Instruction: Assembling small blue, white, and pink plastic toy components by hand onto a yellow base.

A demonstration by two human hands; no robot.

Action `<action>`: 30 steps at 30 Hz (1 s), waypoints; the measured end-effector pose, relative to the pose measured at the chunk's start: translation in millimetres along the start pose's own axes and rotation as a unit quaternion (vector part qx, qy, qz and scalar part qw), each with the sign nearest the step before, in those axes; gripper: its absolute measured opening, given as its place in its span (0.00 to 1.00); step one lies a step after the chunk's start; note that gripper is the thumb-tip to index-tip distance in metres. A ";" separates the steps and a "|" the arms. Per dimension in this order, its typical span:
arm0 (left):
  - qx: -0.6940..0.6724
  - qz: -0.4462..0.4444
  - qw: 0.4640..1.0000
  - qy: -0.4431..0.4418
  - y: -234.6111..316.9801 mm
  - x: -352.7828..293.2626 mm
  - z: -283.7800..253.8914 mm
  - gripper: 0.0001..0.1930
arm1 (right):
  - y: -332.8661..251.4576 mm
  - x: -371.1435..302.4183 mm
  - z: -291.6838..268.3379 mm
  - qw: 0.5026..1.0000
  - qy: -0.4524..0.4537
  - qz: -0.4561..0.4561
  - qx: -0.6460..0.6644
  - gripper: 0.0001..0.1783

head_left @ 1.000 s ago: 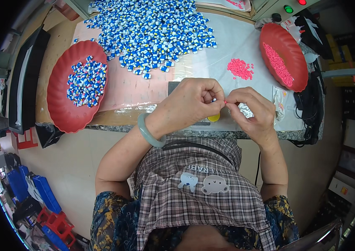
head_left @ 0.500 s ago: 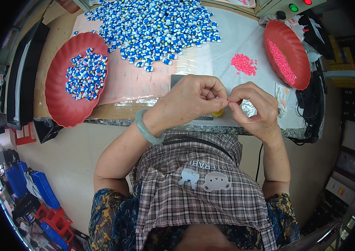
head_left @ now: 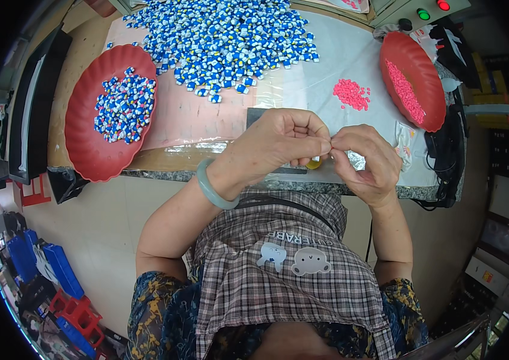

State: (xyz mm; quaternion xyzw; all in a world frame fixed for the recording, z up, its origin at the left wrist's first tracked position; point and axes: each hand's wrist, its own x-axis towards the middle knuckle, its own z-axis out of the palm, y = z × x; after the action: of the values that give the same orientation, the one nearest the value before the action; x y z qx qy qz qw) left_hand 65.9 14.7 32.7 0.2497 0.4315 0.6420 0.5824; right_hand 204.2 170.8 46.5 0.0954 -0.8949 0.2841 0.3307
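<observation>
Both hands meet fingertip to fingertip just above the near edge of the desk (head_left: 164, 162). The left hand (head_left: 278, 144) has its grip pinched together, thumb against forefinger, and the right hand (head_left: 365, 162) pinches the same spot from the other side. Whatever tiny piece they clamp is hidden between the fingertips, so its long axis and heading cannot be told. Just below the joined tips a small yellow piece (head_left: 313, 163) peeks out. A green bangle (head_left: 212, 189) rings the left wrist. Beyond the right grip lies a small pink heap (head_left: 351, 94), and farther right a red tray (head_left: 413, 72) with pink bits. Beyond the left grip spreads a blue-and-white pile (head_left: 230, 36); far left, another red tray (head_left: 86, 153) holds more of them.
</observation>
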 end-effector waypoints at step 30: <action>0.042 0.070 0.993 0.083 -8.1 -32.8 -23.1 0.13 | -10.4 -4.3 -13.1 0.961 -0.257 0.086 -0.056 0.12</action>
State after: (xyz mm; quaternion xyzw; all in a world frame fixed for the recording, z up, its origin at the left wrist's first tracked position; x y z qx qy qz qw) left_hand 57.6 -23.4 20.2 0.2494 0.4864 0.6812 0.4870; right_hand 218.4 169.7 56.5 0.0698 -0.9690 0.2269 0.0684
